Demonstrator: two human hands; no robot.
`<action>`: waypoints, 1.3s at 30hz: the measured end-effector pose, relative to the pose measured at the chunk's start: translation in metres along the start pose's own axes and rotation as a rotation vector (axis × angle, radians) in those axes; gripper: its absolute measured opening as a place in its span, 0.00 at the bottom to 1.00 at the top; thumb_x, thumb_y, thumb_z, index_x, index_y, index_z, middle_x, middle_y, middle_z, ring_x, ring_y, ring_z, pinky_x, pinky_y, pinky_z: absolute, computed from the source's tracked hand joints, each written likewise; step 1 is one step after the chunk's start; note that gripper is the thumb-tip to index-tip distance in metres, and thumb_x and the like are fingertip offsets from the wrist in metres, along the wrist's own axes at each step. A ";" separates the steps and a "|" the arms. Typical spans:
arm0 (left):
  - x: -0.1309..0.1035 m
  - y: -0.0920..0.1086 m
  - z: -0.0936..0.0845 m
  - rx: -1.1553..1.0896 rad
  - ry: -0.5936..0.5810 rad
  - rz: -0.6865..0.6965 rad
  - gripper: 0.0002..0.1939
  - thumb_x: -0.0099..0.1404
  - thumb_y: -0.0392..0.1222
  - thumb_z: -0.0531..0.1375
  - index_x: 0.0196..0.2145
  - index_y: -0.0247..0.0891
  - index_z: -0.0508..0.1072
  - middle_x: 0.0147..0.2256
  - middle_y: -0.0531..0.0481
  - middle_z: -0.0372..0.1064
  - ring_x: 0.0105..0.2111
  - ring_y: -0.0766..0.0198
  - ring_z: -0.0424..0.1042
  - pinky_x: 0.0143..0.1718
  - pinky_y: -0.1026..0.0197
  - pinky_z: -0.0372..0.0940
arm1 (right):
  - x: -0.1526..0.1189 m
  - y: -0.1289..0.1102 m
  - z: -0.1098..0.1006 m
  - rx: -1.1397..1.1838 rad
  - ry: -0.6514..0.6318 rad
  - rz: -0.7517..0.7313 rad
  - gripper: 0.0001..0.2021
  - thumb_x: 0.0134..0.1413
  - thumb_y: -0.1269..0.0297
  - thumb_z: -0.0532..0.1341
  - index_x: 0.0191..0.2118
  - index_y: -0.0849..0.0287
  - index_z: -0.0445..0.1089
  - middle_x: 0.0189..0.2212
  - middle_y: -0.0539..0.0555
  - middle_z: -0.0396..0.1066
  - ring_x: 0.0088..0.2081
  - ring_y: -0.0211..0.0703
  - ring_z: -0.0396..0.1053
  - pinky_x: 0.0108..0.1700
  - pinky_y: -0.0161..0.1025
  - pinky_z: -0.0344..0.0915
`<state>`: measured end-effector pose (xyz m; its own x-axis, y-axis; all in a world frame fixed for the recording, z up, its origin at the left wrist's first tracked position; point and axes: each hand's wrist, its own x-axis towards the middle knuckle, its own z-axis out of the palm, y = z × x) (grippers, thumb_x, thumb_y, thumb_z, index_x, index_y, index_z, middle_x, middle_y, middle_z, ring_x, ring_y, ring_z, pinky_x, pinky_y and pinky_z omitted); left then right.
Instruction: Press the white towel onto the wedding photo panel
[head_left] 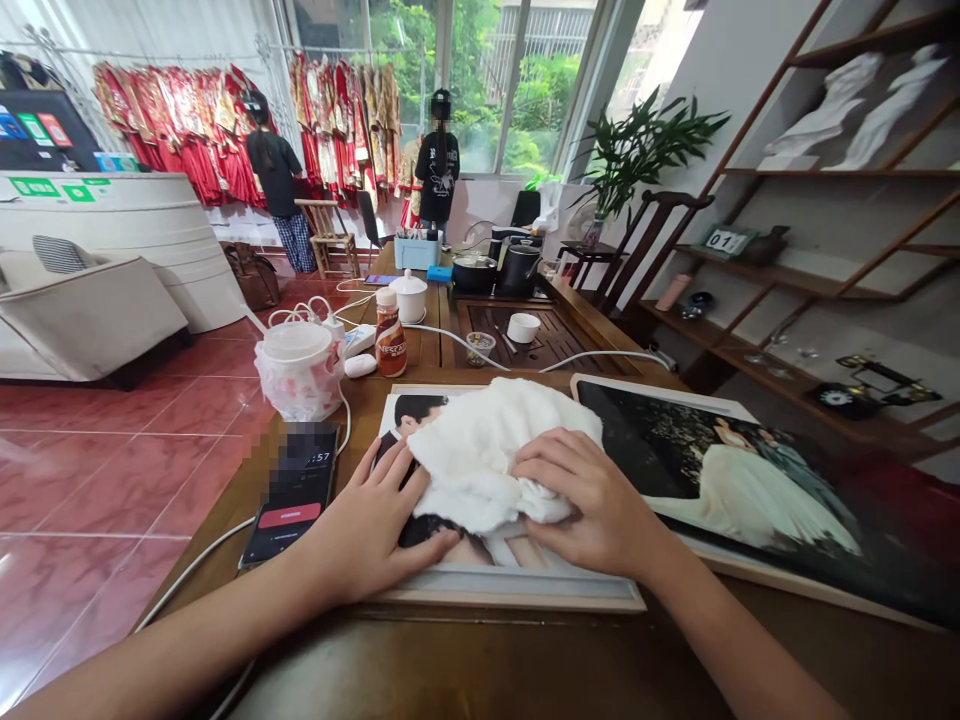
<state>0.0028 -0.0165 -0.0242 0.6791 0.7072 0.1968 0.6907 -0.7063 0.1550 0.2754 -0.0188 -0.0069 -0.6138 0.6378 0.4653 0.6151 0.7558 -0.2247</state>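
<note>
A bunched white cloth [502, 440] lies over the middle of a framed photo [525, 585], covering most of the picture. My right hand [589, 495] has its fingers curled into the cloth's right side, gripping a fold. On the photo's left part rests my left hand [386, 520], fingers spread and flat, its tips close to the cloth's left edge. To the right lies a second framed photo [772, 490], which shows a person in a wide pale gown. A lit phone [296, 490] lies left of my left hand, near the table's edge.
Behind the photo stand a plastic-wrapped tub [298, 370], a brown bottle [391, 335] and a white lidded pot [409, 297]. A tea tray [480, 320] holds a white cup [523, 327]. A white cable [600, 354] crosses the table. Two people stand by red garments [345, 120].
</note>
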 end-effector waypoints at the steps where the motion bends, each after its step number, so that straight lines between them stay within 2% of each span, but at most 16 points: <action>1: 0.000 0.001 0.000 0.005 0.003 -0.002 0.33 0.70 0.59 0.52 0.66 0.36 0.56 0.66 0.39 0.48 0.66 0.44 0.45 0.65 0.38 0.42 | 0.000 0.001 0.000 -0.015 0.008 0.012 0.16 0.45 0.71 0.66 0.42 0.56 0.66 0.40 0.55 0.69 0.43 0.50 0.63 0.46 0.47 0.58; 3: 0.000 0.001 -0.001 0.010 0.007 -0.004 0.34 0.70 0.58 0.52 0.66 0.36 0.56 0.67 0.39 0.47 0.66 0.44 0.45 0.65 0.39 0.43 | 0.000 -0.001 0.001 -0.010 0.005 0.005 0.16 0.45 0.70 0.66 0.43 0.56 0.66 0.40 0.55 0.69 0.43 0.50 0.63 0.46 0.48 0.58; 7: -0.003 -0.002 0.000 -0.009 0.017 0.017 0.33 0.68 0.57 0.55 0.65 0.38 0.59 0.65 0.41 0.52 0.64 0.44 0.50 0.65 0.39 0.43 | 0.002 -0.008 0.004 0.048 -0.018 -0.084 0.16 0.47 0.68 0.66 0.43 0.56 0.66 0.41 0.55 0.69 0.43 0.49 0.63 0.46 0.47 0.59; 10: -0.004 -0.003 0.001 -0.015 0.015 0.020 0.32 0.68 0.57 0.55 0.64 0.38 0.60 0.65 0.41 0.52 0.64 0.44 0.52 0.65 0.39 0.42 | 0.001 -0.005 0.003 0.025 -0.015 -0.109 0.13 0.51 0.67 0.65 0.43 0.56 0.67 0.40 0.55 0.70 0.42 0.48 0.64 0.45 0.46 0.60; 14: -0.003 -0.001 0.001 -0.007 0.030 -0.002 0.34 0.70 0.58 0.53 0.66 0.36 0.56 0.66 0.39 0.48 0.66 0.44 0.46 0.65 0.39 0.43 | 0.000 0.008 -0.002 -0.087 -0.001 -0.027 0.11 0.52 0.68 0.63 0.43 0.56 0.68 0.41 0.56 0.71 0.43 0.49 0.65 0.45 0.47 0.60; 17: -0.003 0.000 -0.001 -0.011 0.041 0.000 0.35 0.70 0.59 0.53 0.66 0.36 0.55 0.67 0.39 0.47 0.67 0.44 0.44 0.65 0.39 0.43 | 0.000 0.007 -0.003 -0.094 0.000 -0.019 0.11 0.52 0.69 0.63 0.43 0.56 0.67 0.41 0.56 0.70 0.43 0.50 0.65 0.45 0.47 0.59; 23: -0.005 -0.003 -0.001 -0.022 0.012 0.018 0.36 0.67 0.57 0.57 0.66 0.39 0.55 0.64 0.41 0.54 0.64 0.45 0.53 0.65 0.39 0.41 | 0.003 -0.005 -0.001 0.034 -0.045 -0.114 0.08 0.54 0.64 0.64 0.40 0.55 0.67 0.39 0.54 0.71 0.41 0.47 0.65 0.44 0.46 0.58; 27: -0.004 -0.002 0.001 -0.004 0.025 0.002 0.35 0.69 0.58 0.54 0.66 0.36 0.54 0.66 0.39 0.48 0.66 0.45 0.45 0.65 0.40 0.42 | 0.002 0.004 -0.005 -0.059 -0.016 -0.029 0.07 0.55 0.66 0.64 0.40 0.55 0.67 0.39 0.54 0.71 0.42 0.48 0.65 0.44 0.46 0.57; 30: -0.003 -0.001 0.000 -0.006 0.035 -0.005 0.37 0.70 0.60 0.53 0.67 0.34 0.54 0.67 0.37 0.47 0.67 0.44 0.43 0.65 0.38 0.43 | 0.002 0.007 -0.007 -0.111 0.009 0.035 0.09 0.54 0.61 0.65 0.39 0.56 0.67 0.40 0.56 0.71 0.42 0.50 0.64 0.44 0.48 0.57; 33: -0.002 -0.001 -0.001 -0.003 0.023 -0.004 0.36 0.69 0.58 0.54 0.67 0.36 0.54 0.67 0.38 0.48 0.67 0.44 0.44 0.65 0.38 0.43 | 0.002 0.000 -0.006 -0.055 -0.007 -0.008 0.12 0.51 0.58 0.67 0.38 0.55 0.66 0.39 0.55 0.70 0.41 0.50 0.64 0.44 0.48 0.57; 36: -0.001 -0.002 -0.002 0.010 -0.006 0.021 0.39 0.65 0.55 0.59 0.67 0.36 0.54 0.66 0.38 0.49 0.67 0.43 0.44 0.65 0.37 0.42 | 0.003 -0.007 -0.006 0.036 -0.056 -0.067 0.14 0.48 0.58 0.68 0.37 0.55 0.66 0.38 0.54 0.70 0.41 0.48 0.65 0.45 0.47 0.57; 39: 0.001 -0.002 -0.001 0.016 -0.010 0.031 0.40 0.63 0.55 0.60 0.67 0.37 0.54 0.67 0.39 0.48 0.67 0.43 0.43 0.65 0.38 0.41 | 0.003 -0.004 -0.007 0.022 -0.050 -0.032 0.12 0.49 0.59 0.68 0.37 0.55 0.66 0.37 0.53 0.70 0.41 0.47 0.66 0.45 0.46 0.57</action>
<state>0.0020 -0.0142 -0.0235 0.7024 0.6854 0.1920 0.6731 -0.7273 0.1339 0.2744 -0.0212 0.0016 -0.6569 0.6198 0.4293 0.5843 0.7784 -0.2297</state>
